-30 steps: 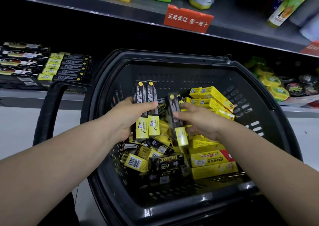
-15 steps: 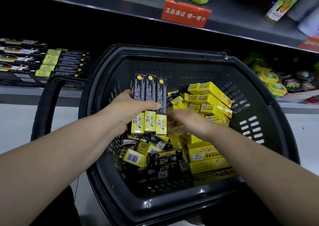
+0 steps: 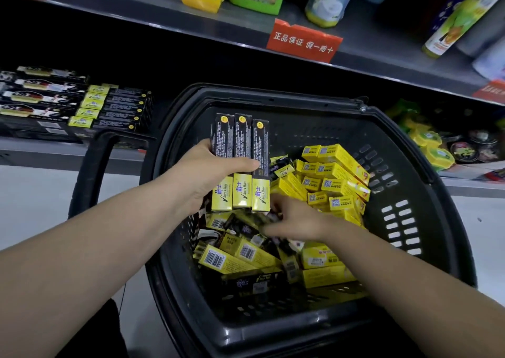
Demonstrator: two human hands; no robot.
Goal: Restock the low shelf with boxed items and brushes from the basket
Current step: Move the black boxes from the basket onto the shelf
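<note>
Fingers [image 3: 246,165] of the left hand [image 3: 213,171] curl round three black-and-yellow boxes [image 3: 241,139], held upright side by side over the one black basket [image 3: 273,333], with the forearm stretched forward. The right hand [image 3: 295,221] reaches down among the loose boxes [image 3: 336,177] heaped inside the basket, too blurred to tell its grasp. At least five matching boxes [image 3: 114,106] lie on the low shelf [image 3: 54,152] at the left, beneath an upper shelf [image 3: 164,13] bearing a red tag [image 3: 303,40].
</note>
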